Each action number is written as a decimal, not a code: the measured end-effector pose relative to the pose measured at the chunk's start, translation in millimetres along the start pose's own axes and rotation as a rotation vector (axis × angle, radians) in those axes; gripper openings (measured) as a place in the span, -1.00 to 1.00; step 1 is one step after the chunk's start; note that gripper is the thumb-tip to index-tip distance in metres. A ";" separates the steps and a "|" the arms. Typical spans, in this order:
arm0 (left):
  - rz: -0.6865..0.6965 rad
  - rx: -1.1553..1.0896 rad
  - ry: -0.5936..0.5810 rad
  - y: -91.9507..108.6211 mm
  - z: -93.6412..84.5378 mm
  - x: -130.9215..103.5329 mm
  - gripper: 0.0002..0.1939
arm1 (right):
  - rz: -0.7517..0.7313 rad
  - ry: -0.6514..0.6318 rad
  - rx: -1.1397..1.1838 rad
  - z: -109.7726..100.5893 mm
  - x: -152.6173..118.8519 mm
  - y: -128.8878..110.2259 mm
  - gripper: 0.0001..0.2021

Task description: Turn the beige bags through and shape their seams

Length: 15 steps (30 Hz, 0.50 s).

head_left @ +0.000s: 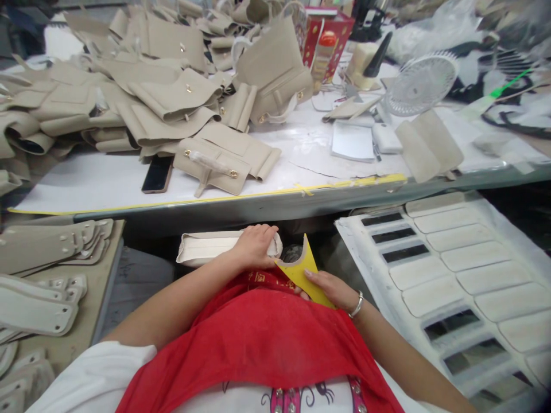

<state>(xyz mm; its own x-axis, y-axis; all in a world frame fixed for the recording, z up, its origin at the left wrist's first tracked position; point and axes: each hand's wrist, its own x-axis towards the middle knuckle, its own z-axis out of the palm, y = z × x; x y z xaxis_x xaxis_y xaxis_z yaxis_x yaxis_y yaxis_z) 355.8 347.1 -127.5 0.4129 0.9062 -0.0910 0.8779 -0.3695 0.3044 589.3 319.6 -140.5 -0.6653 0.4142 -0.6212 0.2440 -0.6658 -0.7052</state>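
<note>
At the table's front edge, my left hand [255, 245] grips a cream bag piece [209, 248] that looks long and boxy, with an open pale inside. Its fingers wrap over the right end of the piece. My right hand [331, 288] pinches a yellow board [306, 274] with a curved notch in its upper edge, thumb on the face and fingers partly hidden behind. The board's upper left corner is close to the right end of the bag piece; whether they touch I cannot tell. Behind the notch, a dark round object [293, 253] shows in part.
Beige bag parts [172, 92] are heaped on the white table [297, 152], beside a phone [157, 174]. A clear fan-shaped disc [422, 85] and a red bag [340, 43] stand farther back. A rack of cream flaps [456, 252] lies right; stacked straps [38, 304] lie left.
</note>
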 end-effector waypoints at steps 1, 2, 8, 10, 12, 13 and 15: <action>0.018 -0.002 -0.006 -1.6 -0.3 -0.5 -0.18 | 0.016 -0.003 0.007 -0.8 0.8 -1.8 -0.48; 0.036 -0.005 -0.012 -3.1 -0.9 -1.2 -0.16 | 0.025 -0.007 0.020 -1.2 1.9 -3.7 -0.49; 0.154 -0.038 -0.055 -11.1 -6.5 -5.5 -0.14 | 0.027 -0.044 0.112 6.6 12.8 -18.5 -0.58; 0.173 -0.053 -0.053 -13.1 -7.7 -6.1 -0.15 | 0.032 -0.050 0.137 11.0 15.3 -24.8 -0.62; 0.190 -0.069 -0.057 -14.9 -8.8 -6.4 -0.16 | 0.045 -0.057 0.145 14.5 16.6 -30.0 -0.63; 0.197 -0.076 -0.062 -15.8 -9.3 -6.6 -0.15 | 0.056 -0.064 0.142 15.6 17.3 -31.6 -0.63; 0.204 -0.089 -0.076 -17.6 -10.0 -6.9 -0.13 | 0.070 -0.073 0.136 16.3 19.2 -32.6 -0.61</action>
<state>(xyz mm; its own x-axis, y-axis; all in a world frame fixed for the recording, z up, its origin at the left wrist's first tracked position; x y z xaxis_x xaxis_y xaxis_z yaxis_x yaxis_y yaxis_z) 335.1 349.4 -122.7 0.5997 0.7953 -0.0888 0.7509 -0.5210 0.4060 557.0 339.1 -123.8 -0.7005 0.3208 -0.6375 0.1973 -0.7714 -0.6050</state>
